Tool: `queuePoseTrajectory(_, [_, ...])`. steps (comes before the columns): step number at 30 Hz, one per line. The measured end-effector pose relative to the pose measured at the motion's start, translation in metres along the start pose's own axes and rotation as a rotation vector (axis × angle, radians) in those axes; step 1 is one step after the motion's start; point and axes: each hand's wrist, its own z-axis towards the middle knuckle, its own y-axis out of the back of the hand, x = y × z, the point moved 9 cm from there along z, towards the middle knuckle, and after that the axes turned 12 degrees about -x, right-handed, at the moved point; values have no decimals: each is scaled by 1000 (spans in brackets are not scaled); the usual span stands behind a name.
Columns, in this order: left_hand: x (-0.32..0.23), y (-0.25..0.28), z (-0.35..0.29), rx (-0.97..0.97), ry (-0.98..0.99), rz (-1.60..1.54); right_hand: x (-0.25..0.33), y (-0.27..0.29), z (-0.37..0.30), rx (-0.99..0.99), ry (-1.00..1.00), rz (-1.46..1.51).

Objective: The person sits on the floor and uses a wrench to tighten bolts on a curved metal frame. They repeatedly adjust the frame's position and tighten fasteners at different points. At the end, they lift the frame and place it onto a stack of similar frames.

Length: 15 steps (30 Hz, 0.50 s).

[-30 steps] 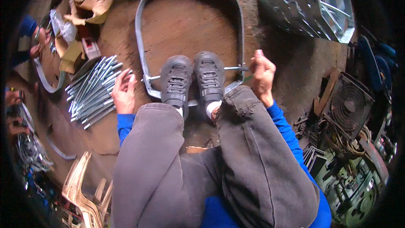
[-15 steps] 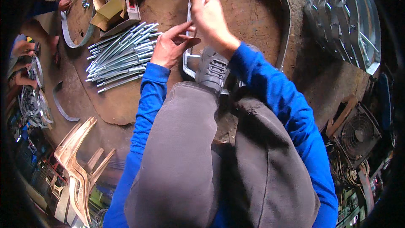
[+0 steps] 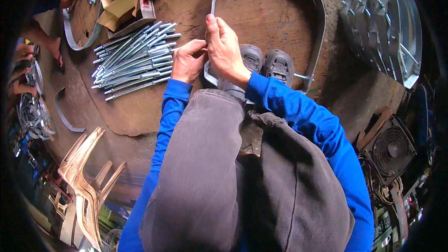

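A bent flat metal band (image 3: pixel 321 28) stands on edge in a large loop around my shoes (image 3: pixel 278 65). A threaded rod (image 3: pixel 301 76) passes through its lower right side. My right hand (image 3: pixel 226 51) is closed around the band's left side, thumb pointing up along it. Close against it on the outer side, my left hand (image 3: pixel 187 61) has its fingers pinched together; whatever lies between them is hidden. Left of that hand, a pile of shiny threaded metal rods (image 3: pixel 135 60) lies on the board.
Open cardboard boxes (image 3: pixel 119 11) stand beyond the rods. Assembled metal bands (image 3: pixel 387 28) stand at the far right, above a fan (image 3: pixel 391 151). A plastic chair (image 3: pixel 84 177) is at lower left. Another person's hand (image 3: pixel 68 0) holds a similar band (image 3: pixel 77 42) at upper left.
My right hand has come down and nearer along the band's left side. My left hand has closed up beside it. Both shoes and the rod at the band's right side now show.
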Motion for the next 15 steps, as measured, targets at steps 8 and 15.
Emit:
queuePoseTrajectory(8, [19, -11, 17, -82, 58, 76, -24, -5, 65, 43, 166, -198])
queuePoseTrajectory(15, [4, -19, 19, -74, -88, 153, -23, 8, 63, -174, 213, -229])
